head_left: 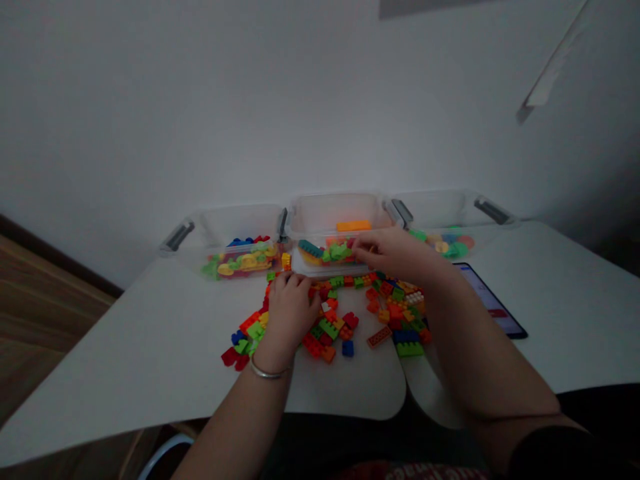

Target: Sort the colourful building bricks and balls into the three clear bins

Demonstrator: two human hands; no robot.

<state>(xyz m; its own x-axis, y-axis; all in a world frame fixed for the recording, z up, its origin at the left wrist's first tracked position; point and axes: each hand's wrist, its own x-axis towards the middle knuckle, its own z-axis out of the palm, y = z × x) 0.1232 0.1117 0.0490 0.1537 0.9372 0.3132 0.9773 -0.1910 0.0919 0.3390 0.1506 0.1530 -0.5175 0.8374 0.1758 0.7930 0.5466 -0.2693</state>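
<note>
My left hand, with a metal bangle at the wrist, lies over the left part of the loose toy bricks. Its fingers are bent and the thumb stands apart; what lies under the palm is hidden. My right hand is raised at the front right of the middle clear plastic box. Its fingers are curled together, and anything small between them cannot be made out. In that box are a long orange brick, a teal brick and light green pieces. A row of small bricks runs in front of it.
A left clear box holds colourful pieces, and a right clear box holds green and other round pieces. More bricks are heaped at the right, beside a tablet under my right forearm. A wall stands behind the white table.
</note>
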